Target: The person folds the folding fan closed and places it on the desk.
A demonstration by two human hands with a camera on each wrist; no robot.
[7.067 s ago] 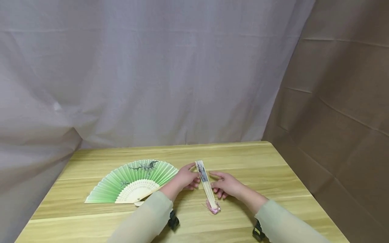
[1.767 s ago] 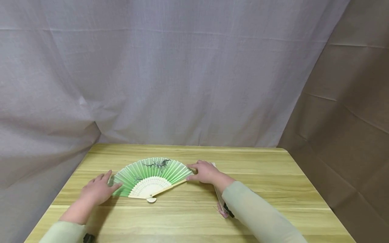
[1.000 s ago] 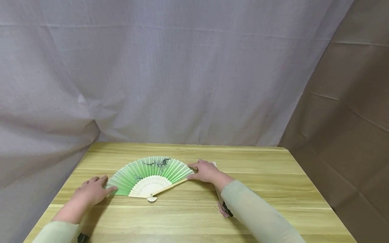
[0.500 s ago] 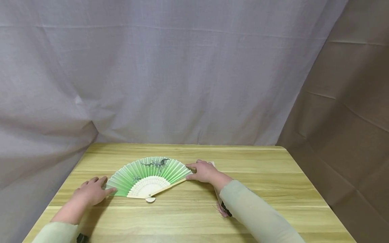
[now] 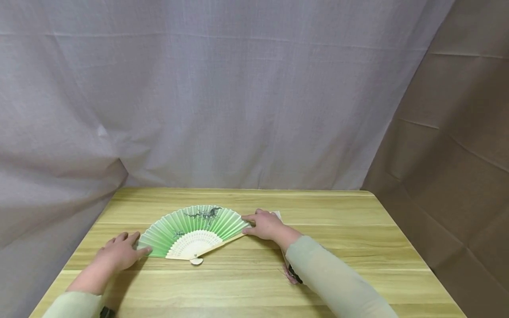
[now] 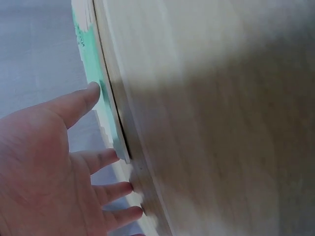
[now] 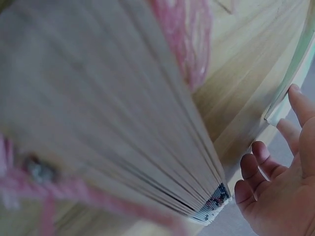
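Note:
A green folding fan (image 5: 199,223) lies spread open on the wooden table (image 5: 342,229). My left hand (image 5: 121,251) lies flat at its left end, and in the left wrist view the thumb of that hand (image 6: 74,142) touches the green fan's edge (image 6: 106,113). My right hand (image 5: 263,224) rests with relaxed fingers at the fan's right end by the outer rib. A second fan, folded (image 5: 279,216), lies under my right forearm, its pink tassel (image 5: 287,274) toward me. The right wrist view shows this folded fan (image 7: 123,128) close up, the right hand (image 7: 278,191) beyond it.
A grey cloth backdrop (image 5: 207,101) hangs behind the table and brown paper (image 5: 449,145) covers the right wall. The table's back edge (image 5: 238,191) meets the cloth. Bare wood extends to the right and front of the fans.
Seven seconds ago both hands held the folded fan; it now lies on the table. Over the last second both hands stayed at the green fan's ends, the right one edging slightly left.

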